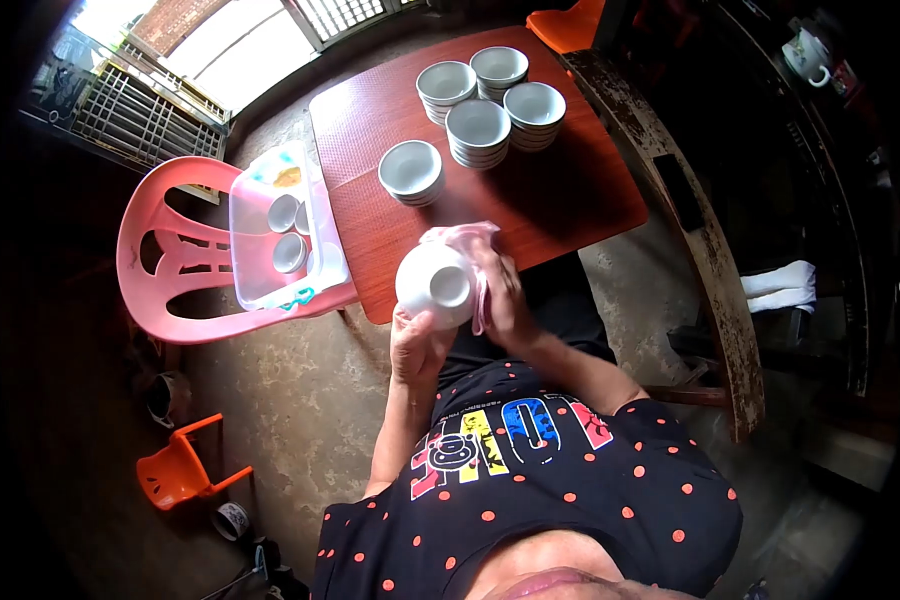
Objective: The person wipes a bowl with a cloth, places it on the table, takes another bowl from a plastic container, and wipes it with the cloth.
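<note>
My left hand (418, 345) grips a white bowl (432, 285) by its lower left side, and the bowl's round foot faces the camera. A pink cloth (467, 240) is in my right hand (505, 300), pressed against the right side of the bowl. Both hands are just off the near edge of the red-brown table (360, 220). Beyond them on the table stand several stacks of white bowls, the nearest stack (411, 172) upright just above the held bowl.
To the left, a clear plastic bin (255, 270) with several bowls (289, 253) inside rests on a pink chair (155, 290). A small orange chair (175, 472) stands at the lower left. Along the table's right side runs a worn wooden bench (705, 250).
</note>
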### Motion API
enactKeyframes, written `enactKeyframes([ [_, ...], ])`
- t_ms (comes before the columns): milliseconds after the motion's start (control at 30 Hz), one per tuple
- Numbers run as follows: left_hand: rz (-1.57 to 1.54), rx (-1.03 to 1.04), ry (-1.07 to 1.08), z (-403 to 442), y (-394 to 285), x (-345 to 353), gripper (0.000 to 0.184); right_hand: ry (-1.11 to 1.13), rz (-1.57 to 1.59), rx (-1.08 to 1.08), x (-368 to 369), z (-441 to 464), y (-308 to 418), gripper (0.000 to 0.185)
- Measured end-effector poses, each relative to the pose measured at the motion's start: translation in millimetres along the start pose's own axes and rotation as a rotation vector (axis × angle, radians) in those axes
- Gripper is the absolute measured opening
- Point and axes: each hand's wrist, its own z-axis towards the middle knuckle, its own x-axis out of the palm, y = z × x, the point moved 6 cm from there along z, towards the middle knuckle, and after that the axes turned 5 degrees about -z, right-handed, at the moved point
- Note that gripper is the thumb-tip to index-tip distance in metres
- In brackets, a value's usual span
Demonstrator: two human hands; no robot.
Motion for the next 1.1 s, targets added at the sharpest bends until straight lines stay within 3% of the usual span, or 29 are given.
enactKeyframes([
  [33,0.114,0.011,-0.005,1.0,-1.6,-0.4,0.059,-0.114,0.752,0.454,19.4,-9.9,-21.6,0.036],
  [100,0.308,-0.005,0.014,-1.5,-2.1,-1.0,0.051,0.113,0.489,0.202,8.4,11.4,-0.8,0.034],
  [167,0.463,-0.054,0.075,-4.0,-1.6,-1.0,0.044,0.436,0.395,0.402,4.4,31.9,19.3,0.029],
  [200,0.614,-0.122,0.082,-7.5,-2.6,-4.5,0.038,0.51,-0.017,-0.292,1.4,43.1,47.9,0.026],
  [267,0.753,-0.131,0.115,-10.6,1.6,4.9,0.036,0.838,-0.303,-0.319,6.9,38.7,59.7,0.027],
  [300,0.686,-0.083,0.078,-9.4,0.3,23.3,0.028,0.854,-0.281,-0.288,6.0,40.8,62.1,0.029],
  [400,0.727,-0.149,0.051,-12.0,-3.5,5.0,0.022,0.552,0.503,0.31,5.1,43.2,20.6,0.032],
  [433,0.756,-0.053,0.039,-12.0,-3.6,15.1,0.021,0.257,0.86,0.345,9.1,28.0,-2.2,0.033],
  [467,0.824,0.0,0.02,-12.4,-0.2,14.0,0.022,0.123,1.226,0.801,23.3,8.9,-19.3,0.033],
  [533,0.898,-0.092,0.076,-9.6,6.9,2.3,0.032,0.084,1.251,0.872,26.9,5.1,-35.4,0.033],
  [600,0.738,-0.232,0.065,-8.5,0.2,13.9,0.046,0.277,0.723,0.312,1.7,34.1,3.7,0.034],
  [633,0.637,-0.225,0.127,-6.3,-3.2,12.1,0.053,0.484,0.727,0.475,8.0,36.5,-2.8,0.034],
  [667,0.4,-0.275,0.106,-4.9,-0.4,10.6,0.049,0.648,0.442,0.279,6.5,41.8,16.7,0.029],
  [733,0.157,-0.248,0.078,-3.8,0.3,4.8,0.049,0.665,0.134,-0.237,4.4,46.3,39.0,0.031],
  [767,0.056,-0.213,0.047,-2.1,0.7,-3.3,0.056,0.591,0.25,-0.199,3.0,46.6,30.6,0.025],
  [833,-0.217,-0.196,0.057,-1.4,2.3,-18.0,0.064,0.296,0.166,-0.365,-8.7,34.9,39.3,0.024],
  [867,-0.399,-0.191,0.031,-2.6,3.6,-19.0,0.065,0.214,0.105,-0.314,-6.0,19.1,36.3,0.025],
  [933,-0.534,-0.16,0.071,-2.2,0.9,-30.3,0.062,0.063,-0.01,-0.197,-1.0,-14.0,29.8,0.027],
  [1000,-0.394,-0.15,0.1,-0.2,-0.3,-19.2,0.062,0.001,-0.146,-0.418,-6.9,-6.7,46.3,0.03],
  [1100,-0.017,-0.225,0.007,-6.8,3.4,0.3,0.07,0.387,-0.136,-0.666,-9.1,37.3,73.2,0.029],
])
